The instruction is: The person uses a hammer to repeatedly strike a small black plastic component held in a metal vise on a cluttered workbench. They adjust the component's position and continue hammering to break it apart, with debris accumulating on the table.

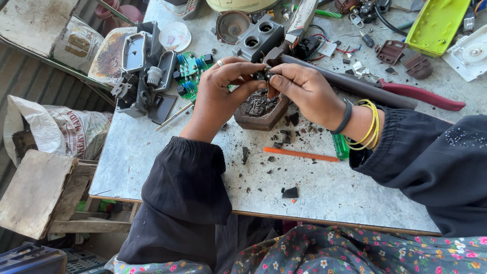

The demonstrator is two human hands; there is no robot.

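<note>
Dark, a small component (263, 74) sits pinched between the fingertips of the left hand (219, 94) and right hand (304, 89), just above a brown tray (264, 117) of broken bits. Brittle-looking, it could crumble or slip, scattering fragments across the grey table (329, 193).

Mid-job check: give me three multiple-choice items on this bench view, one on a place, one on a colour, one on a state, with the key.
1. Where is the small dark part held?
A. above the brown tray
B. on the floor
C. on the yellow-green lid

2. What colour is the thin stick near the table's front?
A. blue
B. orange
C. white

3. How do the hands stand?
A. both flat on the table
B. both pinching the part
C. one hanging down

Key: 1 A, it is over the brown tray; 2 B, plainly orange; 3 B, left hand and right hand meet fingertips on it.
</note>
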